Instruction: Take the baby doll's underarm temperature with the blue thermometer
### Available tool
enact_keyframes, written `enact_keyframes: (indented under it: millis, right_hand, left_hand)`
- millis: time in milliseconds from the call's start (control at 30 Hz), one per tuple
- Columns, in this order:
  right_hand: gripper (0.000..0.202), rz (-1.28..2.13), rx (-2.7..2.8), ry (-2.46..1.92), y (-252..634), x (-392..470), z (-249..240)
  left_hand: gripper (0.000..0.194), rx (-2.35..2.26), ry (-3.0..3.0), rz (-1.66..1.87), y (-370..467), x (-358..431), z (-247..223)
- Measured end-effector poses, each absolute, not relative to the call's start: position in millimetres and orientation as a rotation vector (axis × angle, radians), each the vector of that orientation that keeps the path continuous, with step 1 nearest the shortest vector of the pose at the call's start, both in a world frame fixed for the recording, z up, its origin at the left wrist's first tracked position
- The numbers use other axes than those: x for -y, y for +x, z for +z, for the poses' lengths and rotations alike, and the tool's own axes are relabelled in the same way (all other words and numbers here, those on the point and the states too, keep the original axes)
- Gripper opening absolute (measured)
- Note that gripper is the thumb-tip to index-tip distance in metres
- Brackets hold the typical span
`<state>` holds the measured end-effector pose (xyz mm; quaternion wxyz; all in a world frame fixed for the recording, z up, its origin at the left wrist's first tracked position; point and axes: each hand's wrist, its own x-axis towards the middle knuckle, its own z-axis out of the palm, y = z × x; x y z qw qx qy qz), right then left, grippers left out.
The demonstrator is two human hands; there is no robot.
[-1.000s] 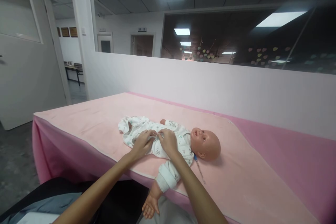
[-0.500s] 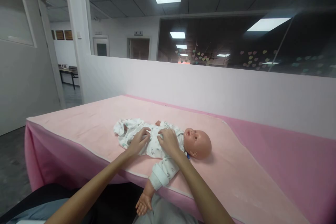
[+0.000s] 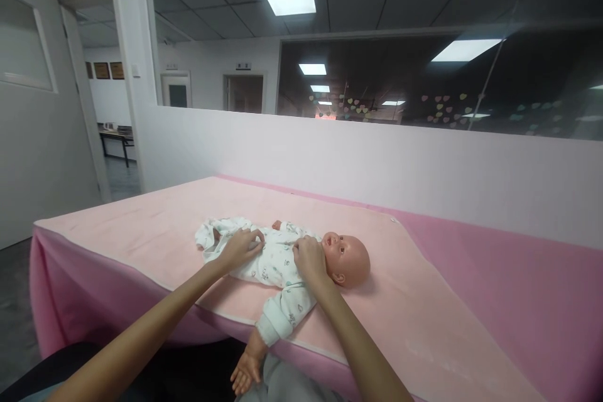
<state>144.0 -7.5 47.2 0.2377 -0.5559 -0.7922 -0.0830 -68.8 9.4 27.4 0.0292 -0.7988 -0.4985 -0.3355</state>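
A baby doll (image 3: 347,260) lies on its back on the pink-covered table, head to the right. It wears a white printed baby outfit (image 3: 276,264). My left hand (image 3: 240,249) is at the doll's lower belly, finger and thumb closed on the outfit's front. Up at the chest, just below the neck, my right hand (image 3: 309,259) has its fingers curled onto the cloth; its fingertips are partly hidden. The doll's near arm (image 3: 249,361) reaches over the table's front edge, palm up. Its far hand (image 3: 276,225) shows behind the body.
A light pink cover (image 3: 424,326) lies over a darker pink cloth (image 3: 532,282) that hangs down in front. Behind the table runs a white wall (image 3: 377,163) with a window above. An open doorway (image 3: 113,157) stands at the left.
My hands have moved apart along the outfit: the left toward the doll's legs, the right toward its neck. The whole view has shifted slightly.
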Motion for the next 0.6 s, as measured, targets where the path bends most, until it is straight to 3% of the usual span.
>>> enact_keyframes:
  millis: [133,433,533,600]
  right_hand:
    - [0.026,-0.447,2.189,-1.573,133,22,46]
    - [0.034,-0.608,2.131,-1.646,106,38,20]
    - [0.037,-0.620,2.070,-1.691,105,38,11]
    - [0.039,-0.576,2.038,-1.695,105,37,6]
  left_hand:
    - [0.017,1.437,-2.425,-1.082,-74,-1,30]
    - [0.025,1.516,-2.437,-1.098,-48,11,17]
    - [0.023,1.615,-2.376,-1.227,-41,31,29]
    - [0.035,1.685,-2.373,-1.419,-36,54,38]
